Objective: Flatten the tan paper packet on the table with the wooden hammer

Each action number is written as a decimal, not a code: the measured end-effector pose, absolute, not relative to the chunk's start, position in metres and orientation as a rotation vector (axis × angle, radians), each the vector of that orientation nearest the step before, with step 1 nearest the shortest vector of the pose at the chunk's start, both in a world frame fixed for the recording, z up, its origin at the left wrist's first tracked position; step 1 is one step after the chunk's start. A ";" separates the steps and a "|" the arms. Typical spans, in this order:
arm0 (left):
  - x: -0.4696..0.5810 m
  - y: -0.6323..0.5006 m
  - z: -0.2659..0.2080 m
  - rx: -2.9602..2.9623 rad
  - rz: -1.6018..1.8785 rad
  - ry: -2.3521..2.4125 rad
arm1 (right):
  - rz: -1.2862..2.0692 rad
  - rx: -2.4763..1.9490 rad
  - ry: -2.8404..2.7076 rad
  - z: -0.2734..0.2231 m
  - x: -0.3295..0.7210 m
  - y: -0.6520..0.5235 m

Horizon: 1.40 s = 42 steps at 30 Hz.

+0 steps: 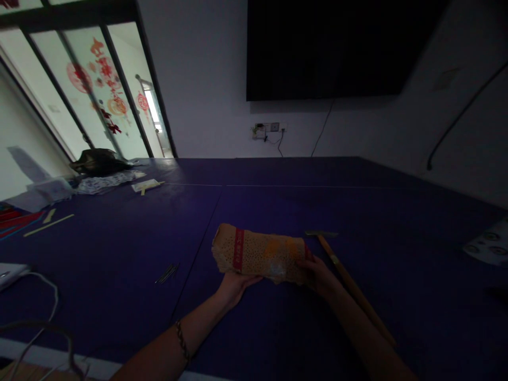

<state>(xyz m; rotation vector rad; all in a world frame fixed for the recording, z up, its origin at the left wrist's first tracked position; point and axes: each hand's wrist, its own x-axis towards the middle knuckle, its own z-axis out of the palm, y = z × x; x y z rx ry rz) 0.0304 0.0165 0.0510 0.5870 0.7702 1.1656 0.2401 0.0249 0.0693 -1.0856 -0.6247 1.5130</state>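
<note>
Both hands hold up a tan, oblong block-like thing (254, 253) above the purple table. Its face is covered in small dark specks or holes, with a red lettered band near the left end and orange and whitish patches toward the right. My left hand (235, 288) supports it from below, fingers partly hidden under it. My right hand (317, 272) grips its right end, thumb on the near face. Just right of that hand lies a hammer (349, 283) with a long wooden handle. Several thin metal nails (167, 273) lie together to the left.
The purple table (278, 206) reaches to the wall under a large dark screen (325, 47). A dark bag (99, 161), papers (103, 182) and yellowish strips (50, 225) lie at the left. A white device (11, 274) with cables is near the left edge; a patterned sheet (490, 243) lies right.
</note>
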 end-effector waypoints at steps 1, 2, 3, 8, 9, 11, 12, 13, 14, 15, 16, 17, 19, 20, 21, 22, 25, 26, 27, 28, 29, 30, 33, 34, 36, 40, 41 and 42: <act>0.030 0.016 0.052 0.592 1.177 0.777 | 1.522 -1.088 -0.630 0.069 0.240 0.025; 0.031 0.016 0.053 0.593 1.189 0.784 | 1.529 -1.092 -0.634 0.069 0.240 0.024; 0.031 0.016 0.054 0.595 1.198 0.790 | 1.532 -1.097 -0.635 0.070 0.239 0.024; 0.032 0.017 0.052 0.685 1.145 0.899 | 1.492 -1.115 -0.602 0.071 0.236 0.022; 0.032 0.017 0.051 0.710 1.113 0.924 | 1.484 -1.119 -0.593 0.071 0.236 0.022; 0.032 0.018 0.048 0.739 1.063 0.940 | 1.468 -1.129 -0.571 0.071 0.236 0.022; 0.033 0.018 0.048 0.737 1.053 0.930 | 1.459 -1.135 -0.558 0.071 0.236 0.023; 0.033 0.019 0.047 0.722 1.054 0.916 | 1.450 -1.142 -0.545 0.071 0.237 0.023; 0.033 0.019 0.047 0.698 1.063 0.901 | 1.439 -1.149 -0.531 0.070 0.237 0.024; 0.033 0.019 0.048 0.668 1.073 0.885 | 1.429 -1.156 -0.519 0.070 0.238 0.024; 0.034 0.018 0.048 0.638 1.080 0.869 | 1.419 -1.162 -0.507 0.070 0.238 0.024; 0.034 0.018 0.049 0.613 1.083 0.853 | 1.410 -1.169 -0.497 0.069 0.238 0.025; 0.035 0.016 0.050 0.581 1.093 0.832 | 1.393 -1.172 -0.484 0.068 0.239 0.026; 0.035 0.015 0.051 0.570 1.105 0.830 | 1.382 -1.170 -0.480 0.067 0.239 0.026; 0.036 0.015 0.051 0.562 1.120 0.833 | 1.370 -1.164 -0.478 0.066 0.239 0.027; 0.036 0.014 0.051 0.555 1.136 0.835 | 1.358 -1.153 -0.479 0.065 0.239 0.027; 0.037 0.014 0.049 0.522 1.180 0.843 | 1.328 -1.107 -0.502 0.062 0.242 0.029; 0.037 0.015 0.048 0.509 1.192 0.850 | 1.317 -1.089 -0.513 0.062 0.244 0.030; 0.037 0.016 0.048 0.494 1.204 0.861 | 1.305 -1.070 -0.520 0.061 0.246 0.030; 0.037 0.017 0.047 0.477 1.218 0.876 | 1.290 -1.049 -0.524 0.062 0.247 0.031; 0.037 0.017 0.046 0.462 1.229 0.889 | 1.272 -1.028 -0.529 0.062 0.249 0.031; 0.037 0.018 0.046 0.453 1.238 0.896 | 1.261 -1.009 -0.539 0.063 0.250 0.031; 0.036 0.018 0.046 0.471 1.234 0.884 | 1.326 -1.003 -0.616 0.066 0.246 0.028; 0.036 0.017 0.046 0.486 1.226 0.869 | 1.369 -1.022 -0.643 0.066 0.243 0.026; 0.036 0.015 0.048 0.504 1.220 0.839 | 1.441 -1.077 -0.674 0.066 0.237 0.023; 0.035 0.011 0.051 0.502 1.228 0.803 | 1.469 -1.155 -0.684 0.062 0.230 0.020; 0.036 0.010 0.051 0.501 1.223 0.797 | 1.471 -1.165 -0.686 0.061 0.230 0.020; 0.036 0.009 0.051 0.502 1.214 0.788 | 1.472 -1.172 -0.689 0.061 0.230 0.021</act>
